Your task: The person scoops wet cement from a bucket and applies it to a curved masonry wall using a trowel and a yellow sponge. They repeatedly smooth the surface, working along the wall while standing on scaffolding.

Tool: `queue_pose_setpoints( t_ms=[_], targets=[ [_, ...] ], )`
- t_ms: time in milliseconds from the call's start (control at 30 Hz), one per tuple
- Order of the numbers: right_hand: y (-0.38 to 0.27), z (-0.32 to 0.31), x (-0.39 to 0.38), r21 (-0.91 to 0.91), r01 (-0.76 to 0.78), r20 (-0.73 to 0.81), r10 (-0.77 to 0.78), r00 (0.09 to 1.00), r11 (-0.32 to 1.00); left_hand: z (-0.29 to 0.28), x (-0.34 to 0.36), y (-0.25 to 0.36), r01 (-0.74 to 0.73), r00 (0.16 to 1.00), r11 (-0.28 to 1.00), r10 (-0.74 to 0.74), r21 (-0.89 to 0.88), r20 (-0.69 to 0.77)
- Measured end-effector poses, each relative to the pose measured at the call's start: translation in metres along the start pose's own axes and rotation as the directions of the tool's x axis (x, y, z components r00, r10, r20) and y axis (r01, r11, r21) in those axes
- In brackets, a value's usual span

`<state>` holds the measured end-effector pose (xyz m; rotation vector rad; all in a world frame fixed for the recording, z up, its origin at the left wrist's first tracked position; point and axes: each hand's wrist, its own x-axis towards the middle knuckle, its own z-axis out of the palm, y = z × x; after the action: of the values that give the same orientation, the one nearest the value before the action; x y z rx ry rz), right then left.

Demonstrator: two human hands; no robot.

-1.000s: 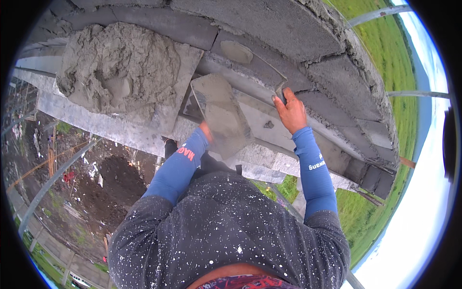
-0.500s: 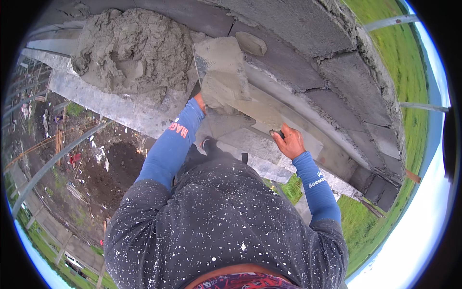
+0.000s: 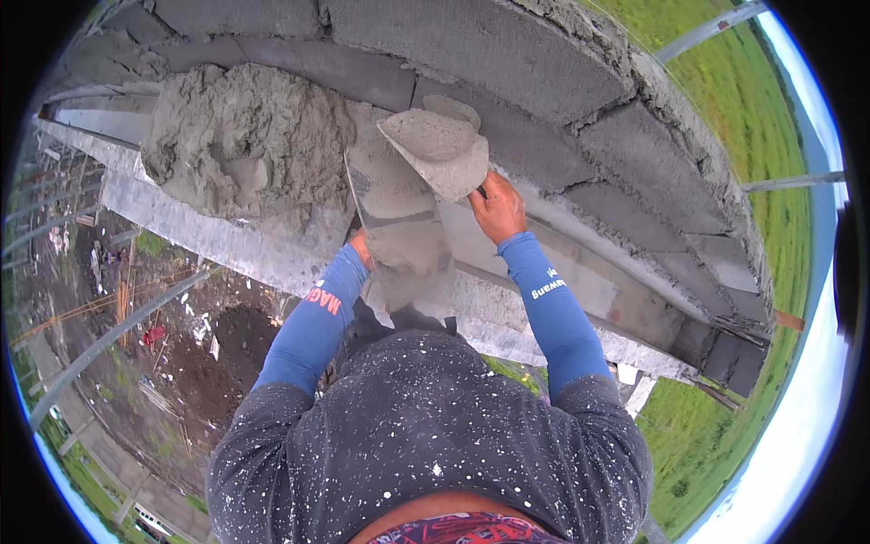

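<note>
Trowel loaded with mortar; large heap left to use.
From where I stand, left to right: lumpy grey wet-mortar heap [image 3: 249, 150]; left hand [image 3: 362, 247] gripping a flat, rectangular, mortar-smeared plate [image 3: 403, 213] near its left edge, fingers hidden; right hand [image 3: 500, 210] closed round the dark handle of a mortar-laden trowel [image 3: 453, 168] at the plate's upper right corner. Grey block wall [image 3: 517, 145] bears one smooth patch [image 3: 460, 110]; the rest appears uncoated.

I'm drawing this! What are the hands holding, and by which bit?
The right hand grips a trowel by its handle. The left hand holds a flat board, but its exact grip is hidden.
</note>
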<state>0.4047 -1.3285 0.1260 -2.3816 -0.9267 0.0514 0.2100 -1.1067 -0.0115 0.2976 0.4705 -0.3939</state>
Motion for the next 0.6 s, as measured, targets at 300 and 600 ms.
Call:
queue_pose_setpoints(
  t_ms=[300, 600],
  targets=[
    [-0.023, -0.053, 0.072, 0.007, -0.471, 0.269, 0.452, 0.851, 0.882, 0.064, 0.076, -0.003, -0.499, 0.861, 0.866, 0.491, -0.038, -0.131],
    [-0.086, -0.179, 0.105, 0.154, -0.528, 0.364, 0.449, 0.816, 0.835, 0.07, 0.162, 0.036, -0.483, 0.84, 0.775, 0.541, -0.407, 0.032]
  ],
)
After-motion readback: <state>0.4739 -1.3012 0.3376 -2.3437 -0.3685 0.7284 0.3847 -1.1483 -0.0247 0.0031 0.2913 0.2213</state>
